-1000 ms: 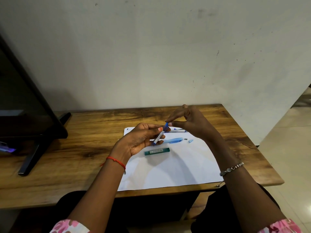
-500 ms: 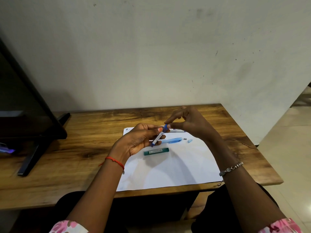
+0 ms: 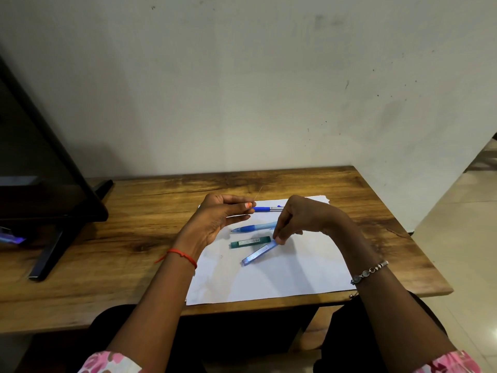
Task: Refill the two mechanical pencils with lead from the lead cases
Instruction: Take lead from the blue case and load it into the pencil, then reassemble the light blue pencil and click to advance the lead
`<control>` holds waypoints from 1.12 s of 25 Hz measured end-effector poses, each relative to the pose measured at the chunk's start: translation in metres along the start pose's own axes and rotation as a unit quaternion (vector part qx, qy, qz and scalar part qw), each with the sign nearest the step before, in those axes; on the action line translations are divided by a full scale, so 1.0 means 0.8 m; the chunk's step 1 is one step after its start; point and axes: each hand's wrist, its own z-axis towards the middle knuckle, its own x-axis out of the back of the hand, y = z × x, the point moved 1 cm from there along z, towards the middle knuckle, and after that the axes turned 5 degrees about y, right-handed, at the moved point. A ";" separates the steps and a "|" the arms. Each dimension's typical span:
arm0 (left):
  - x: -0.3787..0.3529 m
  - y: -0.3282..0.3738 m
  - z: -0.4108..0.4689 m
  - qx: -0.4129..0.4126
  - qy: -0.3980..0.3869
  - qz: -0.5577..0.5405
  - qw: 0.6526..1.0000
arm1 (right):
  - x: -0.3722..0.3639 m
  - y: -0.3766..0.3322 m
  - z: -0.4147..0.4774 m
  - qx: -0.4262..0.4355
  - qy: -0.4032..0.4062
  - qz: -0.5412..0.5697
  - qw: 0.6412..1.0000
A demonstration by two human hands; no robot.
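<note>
My left hand (image 3: 223,219) is raised over the white paper (image 3: 269,281) and pinches a thin lead (image 3: 258,194) that points up and away from its fingertips. My right hand (image 3: 298,219) pinches the upper end of the translucent blue lead case (image 3: 258,254); the case slants down, its lower end at the paper. A green lead case (image 3: 250,242) lies flat just behind it. A light blue mechanical pencil (image 3: 255,227) and, farther back, a dark blue mechanical pencil (image 3: 266,209) lie on the paper, partly hidden by my hands.
The wooden table (image 3: 134,238) ends at a right edge with floor beyond. A black monitor (image 3: 40,162) on a stand (image 3: 48,254) takes up the table's left side. A wall stands right behind the table.
The blue lead case has passed from my left hand to my right hand and come down to the paper. My left hand now holds a single lead, a little farther back.
</note>
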 end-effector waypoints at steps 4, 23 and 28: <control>-0.001 -0.001 0.000 -0.014 0.015 0.021 1.000 | -0.004 0.002 0.001 -0.043 -0.028 -0.048 0.997; -0.035 -0.023 0.011 -0.181 0.037 0.403 0.896 | 0.011 0.013 0.007 -0.050 0.325 0.326 0.886; -0.042 -0.040 0.019 -0.166 0.008 0.486 0.858 | 0.015 0.016 0.007 -0.042 0.367 0.318 0.873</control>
